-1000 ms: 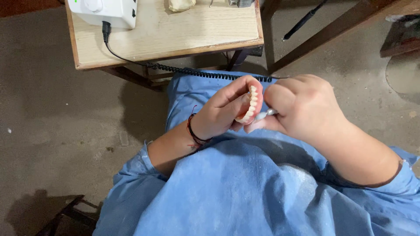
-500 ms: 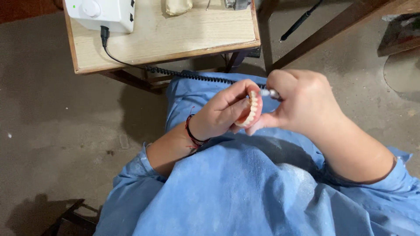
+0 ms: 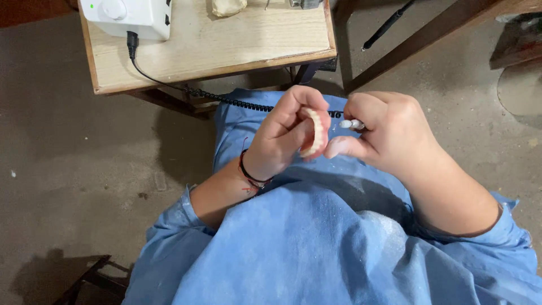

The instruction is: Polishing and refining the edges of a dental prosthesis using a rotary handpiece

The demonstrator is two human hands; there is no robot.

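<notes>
While held above the lap, denture [image 3: 316, 133] standing on edge, long axis running up and down, teeth facing the right hand [image 3: 389, 133], left hand [image 3: 285, 138] grip pinching it, right grip closed around a white-tipped handpiece [image 3: 351, 123], wooden surface [image 3: 226, 48] beyond.

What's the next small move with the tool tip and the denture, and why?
Probably bring the white-tipped handpiece in the right hand a touch closer to the pink denture with pale teeth gripped by the left hand: the tip sits just beside its edge, apparently not touching.
</notes>
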